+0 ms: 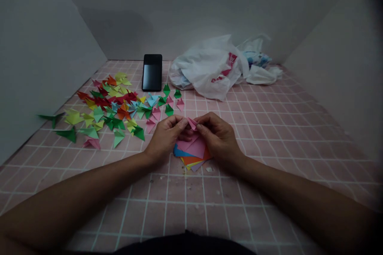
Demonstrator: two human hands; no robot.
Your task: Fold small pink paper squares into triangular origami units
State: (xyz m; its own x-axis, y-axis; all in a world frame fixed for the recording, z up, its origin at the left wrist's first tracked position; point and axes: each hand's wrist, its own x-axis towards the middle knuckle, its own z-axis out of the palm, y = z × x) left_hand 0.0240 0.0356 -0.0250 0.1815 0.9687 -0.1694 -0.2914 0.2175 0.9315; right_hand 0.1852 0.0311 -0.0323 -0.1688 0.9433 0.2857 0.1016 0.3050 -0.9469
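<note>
A small pink folded paper [192, 124] is pinched between my two hands, above a stack of coloured paper sheets [194, 149]. My left hand [168, 133] grips its left side with thumb and fingers. On its right side, the thumb and fingertips of my right hand [218, 135] close on it. Pink is the top sheet of the stack, and blue, orange, yellow and purple corners fan out below it. My fingers partly hide the stack's upper part and the folded piece.
Many folded paper pieces [112, 123] in several colours spread across the left of the pink checked cloth [284, 147]. A black phone [152, 72] leans upright behind them. White plastic bags [209, 65] lie at the back. Pale walls enclose three sides. Small scraps [210, 169] lie near the stack.
</note>
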